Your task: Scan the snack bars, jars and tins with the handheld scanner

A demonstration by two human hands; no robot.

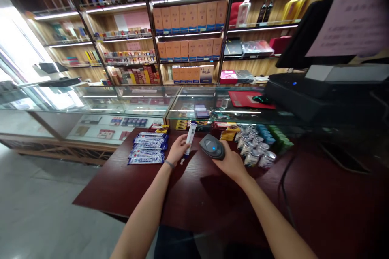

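Observation:
My left hand [179, 148] is closed on a slim white-and-purple snack packet [191, 133], held upright with a barcode on the side that shows. Around the handle of a dark barcode scanner [212, 146] my right hand [233, 163] is wrapped, and a blue light glows on the scanner's top. The scanner's head is a short gap to the right of the packet. Left of my left hand, several similar purple-and-white packets [148, 147] lie in a stacked row on the dark wooden table [194, 194]. A small white scrap [182, 161] rests below the held packet.
Several small cans [252, 157] stand right of my right hand, near a black cable [282, 182]. Snack boxes [225, 126] line the table's back edge, against a glass display counter [146, 101]. A monitor [300, 28] looms at the right. Stocked shelves [188, 36] fill the wall.

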